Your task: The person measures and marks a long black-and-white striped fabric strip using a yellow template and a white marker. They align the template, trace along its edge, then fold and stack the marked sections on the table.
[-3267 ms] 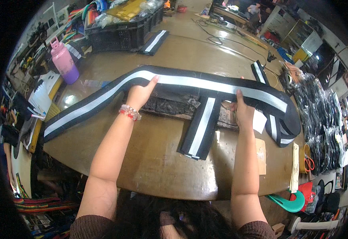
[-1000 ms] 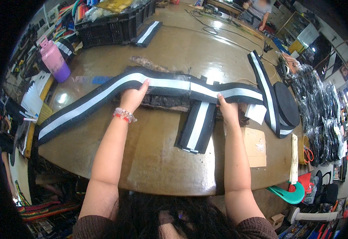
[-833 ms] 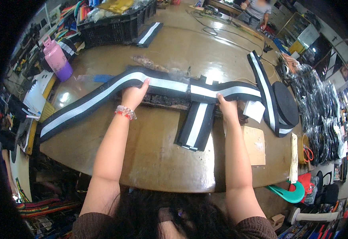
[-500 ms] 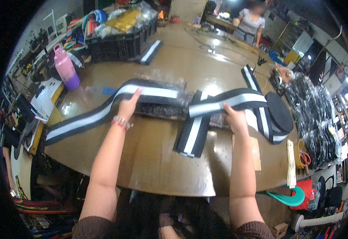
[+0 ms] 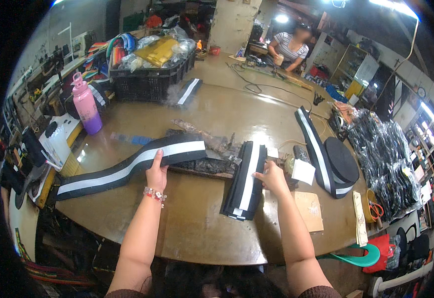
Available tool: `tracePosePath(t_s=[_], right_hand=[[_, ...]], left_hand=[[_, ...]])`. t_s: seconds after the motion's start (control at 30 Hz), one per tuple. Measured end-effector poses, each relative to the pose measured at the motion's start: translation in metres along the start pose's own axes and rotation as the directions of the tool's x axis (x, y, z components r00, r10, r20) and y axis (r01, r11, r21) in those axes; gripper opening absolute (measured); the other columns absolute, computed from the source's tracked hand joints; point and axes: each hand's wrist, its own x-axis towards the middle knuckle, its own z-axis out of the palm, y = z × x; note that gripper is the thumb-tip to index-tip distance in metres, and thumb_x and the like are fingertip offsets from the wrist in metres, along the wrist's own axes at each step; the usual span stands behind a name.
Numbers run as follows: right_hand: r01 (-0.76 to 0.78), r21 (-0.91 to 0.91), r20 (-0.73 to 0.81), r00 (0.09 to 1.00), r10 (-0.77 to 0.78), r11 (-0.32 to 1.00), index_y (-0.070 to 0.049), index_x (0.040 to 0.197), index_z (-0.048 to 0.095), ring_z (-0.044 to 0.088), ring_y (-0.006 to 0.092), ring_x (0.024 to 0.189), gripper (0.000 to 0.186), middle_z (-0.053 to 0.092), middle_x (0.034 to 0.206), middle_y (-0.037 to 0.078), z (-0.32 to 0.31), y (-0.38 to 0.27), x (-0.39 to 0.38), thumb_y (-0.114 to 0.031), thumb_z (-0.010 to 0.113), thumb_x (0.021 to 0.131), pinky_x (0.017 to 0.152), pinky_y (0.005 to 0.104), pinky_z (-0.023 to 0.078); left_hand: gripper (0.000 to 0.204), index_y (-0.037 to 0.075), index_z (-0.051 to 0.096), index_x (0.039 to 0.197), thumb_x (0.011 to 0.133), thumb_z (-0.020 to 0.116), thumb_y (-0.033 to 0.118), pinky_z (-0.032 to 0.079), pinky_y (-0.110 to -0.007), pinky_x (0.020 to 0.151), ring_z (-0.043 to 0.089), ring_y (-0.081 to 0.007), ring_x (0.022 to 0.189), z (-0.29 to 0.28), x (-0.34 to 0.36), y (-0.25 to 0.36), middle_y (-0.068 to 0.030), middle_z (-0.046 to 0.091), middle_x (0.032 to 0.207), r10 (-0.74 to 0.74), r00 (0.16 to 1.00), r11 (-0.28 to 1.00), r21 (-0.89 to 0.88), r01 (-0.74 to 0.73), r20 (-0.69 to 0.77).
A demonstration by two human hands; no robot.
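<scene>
A long black strap with a white centre stripe (image 5: 127,166) runs from the left edge of the table to the middle. My left hand (image 5: 156,174) grips it near its right end, over a crusty dark bar (image 5: 212,166). My right hand (image 5: 271,176) is closed at the right side of a stack of shorter matching pieces (image 5: 241,201), thumb on top, fingers partly hidden. Right of that hand, a striped band (image 5: 317,159) lies beside a black roll of webbing (image 5: 341,161); a white paper square (image 5: 303,172) is between them.
A filled black crate (image 5: 142,84), another striped piece (image 5: 188,92) and cables (image 5: 256,84) are at the back. A pink-purple bottle (image 5: 85,109) stands left. Bagged goods (image 5: 376,164), orange scissors (image 5: 375,211) and cardboard (image 5: 307,211) are right. A person (image 5: 289,49) leans over the far end.
The strap once continuous between my hands now ends by my left hand. My right hand has left the horizontal length for the upright stack. The view has tilted up, showing more room.
</scene>
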Motion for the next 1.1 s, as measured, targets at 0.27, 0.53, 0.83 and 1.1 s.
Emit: tracePosePath(t_s=[0.27, 0.53, 0.83, 1.1], right_hand=[[0.229, 0.973, 0.063, -0.306, -0.950, -0.009, 0.003, 0.105, 0.060, 0.057, 0.0306, 0.101, 0.032, 0.060, 0.108, 0.019, -0.049, -0.098, -0.179, -0.025, 0.054, 0.091, 0.087, 0.0371, 0.047], [-0.107, 0.974, -0.225, -0.549, -0.805, -0.199, 0.002, 0.112, 0.060, 0.049, 0.0430, 0.116, 0.041, 0.054, 0.120, 0.026, 0.001, -0.091, -0.234, -0.034, 0.058, 0.092, 0.100, 0.0531, 0.037], [-0.125, 0.963, -0.269, -0.438, -0.858, -0.238, -0.001, 0.101, 0.063, 0.055, 0.0411, 0.099, 0.032, 0.058, 0.104, 0.022, 0.003, -0.085, -0.241, -0.031, 0.061, 0.089, 0.088, 0.0501, 0.043], [-0.066, 0.966, -0.256, -0.357, -0.899, -0.249, -0.003, 0.096, 0.062, 0.056, 0.0390, 0.090, 0.028, 0.059, 0.096, 0.019, -0.001, -0.092, -0.229, -0.030, 0.060, 0.089, 0.082, 0.0468, 0.045]], left_hand=[[0.018, 0.009, 0.062, 0.105, 0.089, 0.065, 0.017, 0.052, -0.030, 0.074, 0.062, -0.0146, 0.093, 0.000, 0.003, 0.007, -0.0014, 0.065, 0.102, -0.036, 0.998, 0.975, -0.217, 0.048, 0.056], [0.025, 0.008, 0.058, 0.112, 0.089, 0.065, 0.015, 0.051, -0.033, 0.085, 0.059, -0.0171, 0.101, 0.001, -0.005, 0.006, -0.0041, 0.062, 0.111, -0.016, 0.994, 0.983, -0.181, 0.035, 0.108], [0.027, 0.008, 0.058, 0.113, 0.088, 0.065, 0.014, 0.050, -0.035, 0.086, 0.059, -0.0181, 0.101, 0.000, -0.006, -0.002, -0.0041, 0.062, 0.110, -0.030, 0.997, 0.988, -0.148, 0.039, 0.065], [0.024, 0.008, 0.058, 0.111, 0.089, 0.065, 0.015, 0.050, -0.034, 0.085, 0.061, -0.0169, 0.098, -0.006, -0.002, -0.002, -0.0032, 0.063, 0.108, -0.015, 0.995, 0.995, -0.100, 0.026, 0.103]])
